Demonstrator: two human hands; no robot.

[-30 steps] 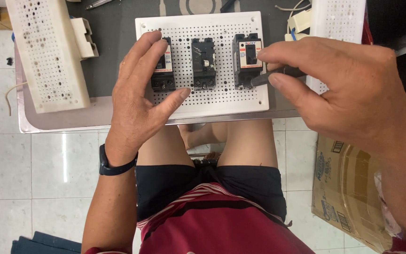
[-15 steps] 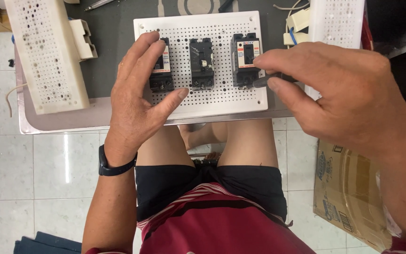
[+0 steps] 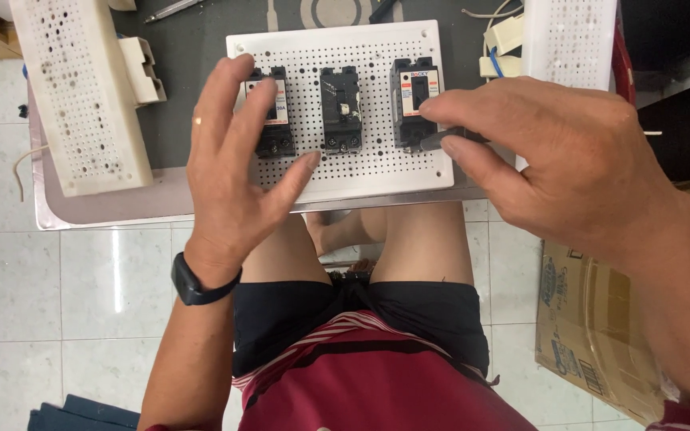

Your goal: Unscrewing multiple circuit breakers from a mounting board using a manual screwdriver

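The left hand point(image 3: 233, 175) lies spread, fingers apart, on the white perforated board point(image 3: 345, 172), steadying it and touching the left breaker point(image 3: 271, 112). The right hand point(image 3: 569, 160) pinches a thin dark tool point(image 3: 449, 137) at the foot of the right breaker point(image 3: 415, 100). It looks like fastening work, needing steady turning. The board rests at the bench point(image 3: 97, 209) edge.

An electrical workshop or training bench, by the look of it: beneath the hands lies a white perforated mounting board point(image 3: 345, 172) carrying three black circuit breakers point(image 3: 340, 108), with spare perforated panels point(image 3: 73, 88) beside them above a tiled floor point(image 3: 57, 295).
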